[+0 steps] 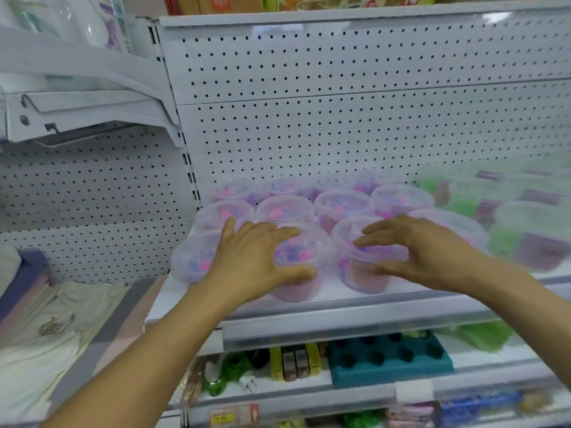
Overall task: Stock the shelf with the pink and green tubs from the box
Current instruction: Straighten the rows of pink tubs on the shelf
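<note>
White pegboard backs the shelf (355, 307). Left hand (256, 257) and right hand (423, 251) each grip a near-row pink tub (296, 267), fingers curled over lids; green tubs (531, 239) sit right. Risk: front tubs pushed off the near edge.

We count about eleven pink tubs (285, 210) in three rows on the white shelf (340, 307), the far row at twelve o'clock too blurred for a firm tally. At three o'clock, at least four green tubs (531, 233) show, smeared by motion. Two hands are in view, the left hand (256, 257) and the right hand (423, 251). At six o'clock below, one teal tray (389, 362).
</note>
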Demonstrator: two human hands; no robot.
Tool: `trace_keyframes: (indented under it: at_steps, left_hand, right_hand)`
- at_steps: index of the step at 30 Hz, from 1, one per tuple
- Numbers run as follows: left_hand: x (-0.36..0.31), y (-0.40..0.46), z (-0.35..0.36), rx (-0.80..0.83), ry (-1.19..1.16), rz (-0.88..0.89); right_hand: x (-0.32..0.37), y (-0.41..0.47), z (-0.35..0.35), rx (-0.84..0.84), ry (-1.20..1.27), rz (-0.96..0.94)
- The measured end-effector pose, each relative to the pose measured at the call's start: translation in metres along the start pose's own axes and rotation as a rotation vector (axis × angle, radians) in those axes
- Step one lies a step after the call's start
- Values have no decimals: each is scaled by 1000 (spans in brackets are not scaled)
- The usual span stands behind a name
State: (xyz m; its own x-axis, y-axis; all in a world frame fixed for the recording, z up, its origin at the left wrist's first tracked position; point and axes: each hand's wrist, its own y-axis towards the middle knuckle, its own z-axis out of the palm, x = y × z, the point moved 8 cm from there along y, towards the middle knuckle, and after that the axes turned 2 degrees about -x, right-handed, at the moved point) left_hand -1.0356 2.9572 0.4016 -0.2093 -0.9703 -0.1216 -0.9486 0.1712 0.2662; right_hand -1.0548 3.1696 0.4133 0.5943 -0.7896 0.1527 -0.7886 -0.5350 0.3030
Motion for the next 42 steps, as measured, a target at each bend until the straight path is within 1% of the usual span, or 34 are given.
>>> trace_keyframes:
  at_steps: [4,8,11,13,15,17,19,20,22,24,26,28,30,31,33,35,36,38,40,42]
  left_hand:
    - [2,5,-3,2,-50,-25]
    - [-5,3,-9,-61,-83,-33]
    - [-5,0,-8,-37,-91,-56]
    - [13,-10,-17,-65,-131,-138]
    - [46,-29,-33,-182,-140,-260]
    - [78,-51,-41,-235,-123,-384]
    - [98,-66,-36,-193,-148,-466]
    - [101,-69,-29,-162,-209,-481]
    - [100,-71,-20,-123,-371,-476]
    - [98,-71,-17,-120,-458,-477]
    - [94,-71,-15,-108,-469,-473]
    - [91,-72,-15,-95,-397,-481]
    - [80,-70,-24,-154,-216,-449]
    - [70,-68,-30,-216,-139,-408]
    - [39,-64,-38,-333,-51,-269]
    - [-1,-58,-36,-394,-25,-93]
    - [-19,-54,-30,-395,-25,-22]
    - [-43,-43,-17,-364,0,55]
    - [-58,-30,-7,-349,65,87]
    - [-62,-22,-5,-364,115,57]
  right_hand:
    - [-8,-3,1,-29,1,16]
    - [-5,-2,8,-44,-14,-7]
    - [0,-1,8,-26,-56,-5]
    - [6,-1,9,-31,-69,-18]
    - [16,0,13,-61,-28,-58]
    - [30,2,20,-66,4,-113]
    - [41,7,27,-57,8,-145]
    - [46,10,29,-61,2,-160]
    - [54,14,32,-68,-27,-177]
    - [57,16,35,-66,-51,-177]
    - [58,15,36,-48,-76,-176]
    - [57,10,36,-28,-87,-178]
    - [52,-2,33,-65,-65,-175]
    - [46,-10,28,-110,-48,-165]
    - [28,-29,14,-241,-17,-121]
    - [3,-48,-3,-358,-13,-52]
    - [-10,-56,-11,-404,-21,-14]
    - [-36,-71,-25,-467,-63,79]
    - [-61,-82,-32,-500,-117,166]
    - [-83,-87,-32,-474,-102,228]
